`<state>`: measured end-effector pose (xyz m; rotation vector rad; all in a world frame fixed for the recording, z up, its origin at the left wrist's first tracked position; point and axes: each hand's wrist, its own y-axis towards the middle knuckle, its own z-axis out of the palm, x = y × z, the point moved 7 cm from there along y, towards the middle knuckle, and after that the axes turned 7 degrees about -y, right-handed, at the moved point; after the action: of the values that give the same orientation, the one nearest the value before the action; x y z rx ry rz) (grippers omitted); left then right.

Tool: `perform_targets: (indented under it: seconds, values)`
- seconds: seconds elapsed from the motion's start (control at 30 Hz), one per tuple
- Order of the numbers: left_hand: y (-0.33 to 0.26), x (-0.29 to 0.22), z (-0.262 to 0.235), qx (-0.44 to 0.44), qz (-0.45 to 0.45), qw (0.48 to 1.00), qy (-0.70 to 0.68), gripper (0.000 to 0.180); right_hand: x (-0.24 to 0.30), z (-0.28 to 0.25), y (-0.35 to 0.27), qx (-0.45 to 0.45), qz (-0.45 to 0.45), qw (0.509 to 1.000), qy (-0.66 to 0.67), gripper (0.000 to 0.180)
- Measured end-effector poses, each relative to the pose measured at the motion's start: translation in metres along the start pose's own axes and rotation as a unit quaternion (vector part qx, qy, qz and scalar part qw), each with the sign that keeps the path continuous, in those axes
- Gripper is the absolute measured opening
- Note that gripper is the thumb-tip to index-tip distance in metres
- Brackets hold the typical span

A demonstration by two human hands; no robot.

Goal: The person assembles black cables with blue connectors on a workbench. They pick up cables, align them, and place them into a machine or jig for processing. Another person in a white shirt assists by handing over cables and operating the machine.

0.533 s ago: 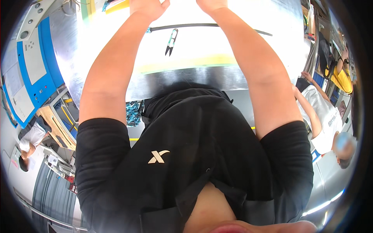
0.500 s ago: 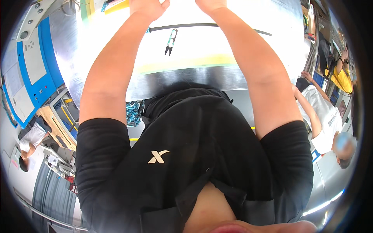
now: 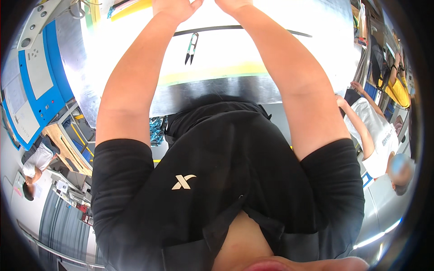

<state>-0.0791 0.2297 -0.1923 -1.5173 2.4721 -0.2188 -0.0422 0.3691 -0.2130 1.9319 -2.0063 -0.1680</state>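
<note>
My left hand and my right hand reach to the far side of the work surface, close to each other. The upper edge of the picture cuts off most of their fingers, so what they hold, if anything, is hidden. My left thumb sticks out toward the right hand. A thin black strip lies across the bright white surface, just nearer to me than the hands, and passes behind my forearms. Below it, thread snips with dark blades rest with their tips toward me, between the forearms and touched by neither.
Yellow-green tape runs along the metal table's near edge. A yellow item lies at the far left. Beyond the table's left side stands a blue-and-white machine. A person in white is at the right; others are farther off.
My right hand has moved left, nearer to my left hand, which has shifted slightly right. The snips and strip appear a little farther left; my left forearm now covers the strip's blue left end.
</note>
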Motion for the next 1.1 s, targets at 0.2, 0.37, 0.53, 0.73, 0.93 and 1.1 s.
perform_targets:
  seconds: [0.2,0.37,0.53,0.73,0.93,1.1]
  values:
    - [0.007,-0.006,0.000,0.013,0.009,1.000,0.006,0.078,-0.015,-0.001,-0.004,0.000,0.012,1.000,-0.011,0.028]
    - [0.009,-0.013,0.002,0.048,0.000,0.999,0.005,0.080,-0.040,-0.011,-0.012,0.000,0.019,0.999,-0.037,0.028]
    - [0.011,-0.004,0.007,-0.016,0.014,1.000,0.001,0.080,-0.053,-0.016,-0.015,-0.004,0.005,0.998,-0.064,0.029]
    - [0.002,-0.020,-0.005,0.011,-0.004,1.000,0.017,0.078,-0.050,-0.016,-0.015,0.008,0.012,0.998,-0.053,0.030]
    - [0.014,-0.029,0.009,-0.007,0.021,1.000,-0.011,0.076,-0.050,-0.016,-0.013,0.020,0.007,0.999,-0.046,0.030]
    - [0.005,-0.059,-0.011,0.027,0.005,1.000,0.015,0.081,-0.052,-0.020,-0.012,0.035,0.006,0.999,-0.041,0.032]
